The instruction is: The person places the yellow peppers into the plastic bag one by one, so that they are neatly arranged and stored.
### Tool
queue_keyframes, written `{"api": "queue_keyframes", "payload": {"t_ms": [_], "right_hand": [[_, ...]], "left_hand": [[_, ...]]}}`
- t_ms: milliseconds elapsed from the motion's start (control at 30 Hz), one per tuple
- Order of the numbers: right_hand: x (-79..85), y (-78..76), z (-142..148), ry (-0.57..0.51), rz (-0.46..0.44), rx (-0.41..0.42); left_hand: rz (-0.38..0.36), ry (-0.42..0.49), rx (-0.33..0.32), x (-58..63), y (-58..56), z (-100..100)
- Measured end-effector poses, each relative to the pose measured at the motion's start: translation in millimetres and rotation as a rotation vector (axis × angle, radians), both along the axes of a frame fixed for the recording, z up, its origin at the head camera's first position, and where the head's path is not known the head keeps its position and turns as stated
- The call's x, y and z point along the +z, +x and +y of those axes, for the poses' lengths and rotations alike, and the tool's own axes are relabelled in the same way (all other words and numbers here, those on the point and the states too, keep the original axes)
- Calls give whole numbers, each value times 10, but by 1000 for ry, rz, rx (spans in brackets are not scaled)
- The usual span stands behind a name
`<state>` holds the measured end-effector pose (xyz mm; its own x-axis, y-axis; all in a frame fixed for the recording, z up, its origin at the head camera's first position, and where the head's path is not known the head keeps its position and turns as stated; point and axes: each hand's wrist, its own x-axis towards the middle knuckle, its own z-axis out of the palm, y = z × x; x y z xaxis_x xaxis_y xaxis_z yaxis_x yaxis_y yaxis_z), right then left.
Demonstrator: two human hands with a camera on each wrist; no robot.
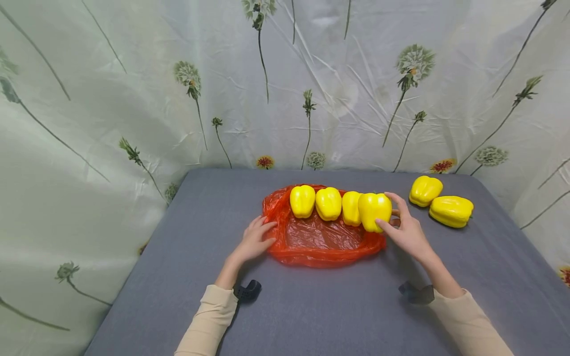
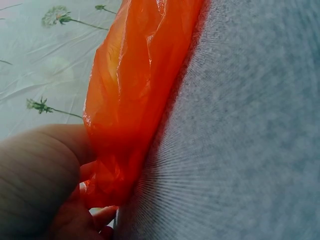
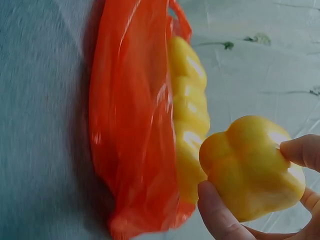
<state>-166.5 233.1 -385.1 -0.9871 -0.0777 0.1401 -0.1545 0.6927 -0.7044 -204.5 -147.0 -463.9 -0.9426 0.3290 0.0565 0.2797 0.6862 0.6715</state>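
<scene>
My right hand (image 1: 407, 232) grips a yellow bell pepper (image 1: 375, 211) between thumb and fingers, over the right end of a red plastic bag (image 1: 307, 258). In the right wrist view this bell pepper (image 3: 252, 170) shows its lobed end, beside the bag's side. Three more yellow bell peppers (image 1: 328, 203) stand in a row along the bag's far side; the held one partly overlaps the rightmost in the head view. My left hand (image 1: 255, 241) rests at the bag's left edge with fingers spread. In the left wrist view some of its fingers (image 2: 72, 220) are partly hidden by the red plastic.
Two more yellow bell peppers (image 1: 451, 211) lie on the grey table (image 1: 311, 311) to the right of the bag. A pale curtain (image 1: 147, 99) printed with dandelions hangs behind and beside the table. Dark bands (image 1: 247, 291) sit at both wrists.
</scene>
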Motion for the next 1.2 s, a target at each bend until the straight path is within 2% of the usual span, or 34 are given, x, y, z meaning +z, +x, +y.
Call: {"api": "queue_keyframes", "payload": {"t_ms": [500, 767, 1200], "right_hand": [[-132, 33, -372, -63, -75, 88], [-192, -7, -611, -142, -143, 154], [-362, -76, -940, -192, -212, 235]], "left_hand": [[-8, 15, 3, -4, -3, 3], [7, 14, 3, -14, -8, 1], [8, 32, -6, 10, 2, 2]]}}
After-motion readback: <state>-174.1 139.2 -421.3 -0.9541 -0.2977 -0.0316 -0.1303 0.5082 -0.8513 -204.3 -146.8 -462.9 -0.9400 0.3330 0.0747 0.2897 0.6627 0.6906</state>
